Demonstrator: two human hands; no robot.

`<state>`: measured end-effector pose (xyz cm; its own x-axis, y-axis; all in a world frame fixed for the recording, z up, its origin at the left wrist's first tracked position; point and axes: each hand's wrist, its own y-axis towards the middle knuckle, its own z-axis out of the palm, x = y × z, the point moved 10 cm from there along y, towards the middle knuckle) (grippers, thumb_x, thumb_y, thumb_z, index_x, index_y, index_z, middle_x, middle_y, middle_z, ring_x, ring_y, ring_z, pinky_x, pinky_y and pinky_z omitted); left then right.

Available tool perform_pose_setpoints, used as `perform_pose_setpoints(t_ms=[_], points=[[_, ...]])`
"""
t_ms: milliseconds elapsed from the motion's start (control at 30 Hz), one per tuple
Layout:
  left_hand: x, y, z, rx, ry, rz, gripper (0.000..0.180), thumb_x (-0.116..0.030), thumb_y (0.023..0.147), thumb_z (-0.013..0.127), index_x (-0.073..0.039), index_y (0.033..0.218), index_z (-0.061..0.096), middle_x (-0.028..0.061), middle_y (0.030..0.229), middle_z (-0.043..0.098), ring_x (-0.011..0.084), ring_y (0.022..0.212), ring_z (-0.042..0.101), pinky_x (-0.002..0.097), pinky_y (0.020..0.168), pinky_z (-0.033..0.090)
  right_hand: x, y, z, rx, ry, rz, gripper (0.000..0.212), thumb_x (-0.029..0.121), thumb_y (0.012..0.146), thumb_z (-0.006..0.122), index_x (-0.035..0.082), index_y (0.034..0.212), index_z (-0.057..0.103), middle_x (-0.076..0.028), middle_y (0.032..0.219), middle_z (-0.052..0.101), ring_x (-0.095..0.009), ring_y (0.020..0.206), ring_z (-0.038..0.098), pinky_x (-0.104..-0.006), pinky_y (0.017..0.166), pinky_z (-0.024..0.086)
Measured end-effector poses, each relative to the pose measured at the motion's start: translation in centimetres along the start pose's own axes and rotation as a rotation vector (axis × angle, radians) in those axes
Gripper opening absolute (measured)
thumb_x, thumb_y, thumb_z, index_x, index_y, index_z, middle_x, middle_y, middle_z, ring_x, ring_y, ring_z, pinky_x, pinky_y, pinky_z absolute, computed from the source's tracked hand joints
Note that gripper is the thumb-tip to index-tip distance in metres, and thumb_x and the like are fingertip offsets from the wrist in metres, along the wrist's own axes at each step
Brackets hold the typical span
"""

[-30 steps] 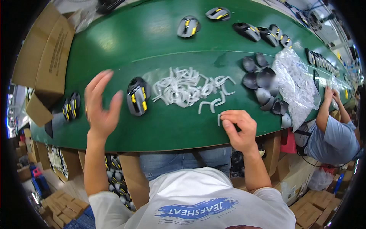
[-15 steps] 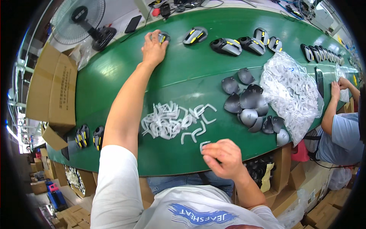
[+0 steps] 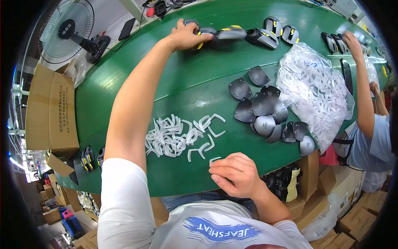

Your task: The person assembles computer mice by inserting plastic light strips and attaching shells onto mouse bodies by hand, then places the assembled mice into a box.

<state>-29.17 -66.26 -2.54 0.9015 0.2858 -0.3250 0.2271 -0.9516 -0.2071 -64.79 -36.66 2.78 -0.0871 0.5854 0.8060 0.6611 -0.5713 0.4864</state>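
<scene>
At the far side of the green table, my left hand (image 3: 185, 36) is closed over a grey-and-black computer mouse (image 3: 206, 32) with yellow side marks. Another mouse (image 3: 231, 33), blurred by motion, sits against it on the right, and part of a further mouse (image 3: 190, 22) shows behind my fingers. Close to the near edge, my right hand (image 3: 236, 174) pinches a small bent translucent plastic strip (image 3: 214, 160), mostly covered by the fingers. A heap of similar strips (image 3: 170, 137) lies just beyond it, left of centre.
Dark curved shells (image 3: 261, 103) lie right of centre, beside a clear bag (image 3: 315, 91) full of strips. More mice (image 3: 265, 37) stand at the back. A co-worker's hand (image 3: 352, 45) is at a mouse row on the right. A carton (image 3: 52, 108) and a fan (image 3: 68, 31) are left.
My left hand has moved right along the far side, bringing its mouse up to the others. My right hand keeps its pinch. The co-worker's arm has reached toward the mouse row. The view has shifted.
</scene>
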Motion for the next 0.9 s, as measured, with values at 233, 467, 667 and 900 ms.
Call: perform_pose_setpoints(t_ms=[233, 467, 667, 900], points=[[4.4, -6.6, -0.5, -0.129, 0.052, -0.014, 0.096, -0.077, 0.085, 0.075, -0.012, 0.156, 0.069, 0.0409, 0.181, 0.020, 0.0644, 0.164, 0.027, 0.0642, 0.132, 0.035, 0.4, -0.2, 0.2, 0.011, -0.084, -0.028, 0.015, 0.011, 0.091, 0.089, 0.009, 0.105, 0.083, -0.006, 0.110, 0.085, -0.024, 0.092, 0.080, -0.0392, 0.084, 0.060], [9.0, -14.0, -1.3, -0.303, -0.024, -0.132, 0.083, -0.066, 0.086, 0.080, -0.013, 0.149, 0.073, 0.0307, 0.186, 0.016, 0.0616, 0.164, 0.030, 0.0653, 0.130, 0.035, 0.9, -0.4, 1.1, 0.029, -0.128, -0.008, 0.012, 0.008, 0.092, 0.086, 0.007, 0.104, 0.083, -0.009, 0.107, 0.085, -0.028, 0.093, 0.080, -0.0410, 0.085, 0.059], [12.1, -19.9, -4.5, -0.396, 0.144, -0.120, 0.077, -0.067, 0.088, 0.080, -0.018, 0.147, 0.074, 0.0286, 0.185, 0.023, 0.0580, 0.162, 0.033, 0.0628, 0.132, 0.035, 1.1, -0.2, 1.7, 0.025, -0.189, 0.004, 0.010, 0.007, 0.095, 0.084, 0.006, 0.104, 0.082, -0.010, 0.108, 0.085, -0.030, 0.096, 0.080, -0.0422, 0.087, 0.059], [20.2, -22.9, -2.9, -0.151, 0.033, -0.269, 0.097, -0.089, 0.085, 0.074, -0.028, 0.160, 0.065, 0.0266, 0.187, 0.017, 0.0562, 0.168, 0.025, 0.0656, 0.135, 0.026, 0.8, 0.4, 2.7, 0.057, -0.211, 0.031, 0.009, 0.010, 0.098, 0.082, 0.005, 0.105, 0.082, -0.009, 0.108, 0.084, -0.029, 0.099, 0.079, -0.0408, 0.090, 0.056]])
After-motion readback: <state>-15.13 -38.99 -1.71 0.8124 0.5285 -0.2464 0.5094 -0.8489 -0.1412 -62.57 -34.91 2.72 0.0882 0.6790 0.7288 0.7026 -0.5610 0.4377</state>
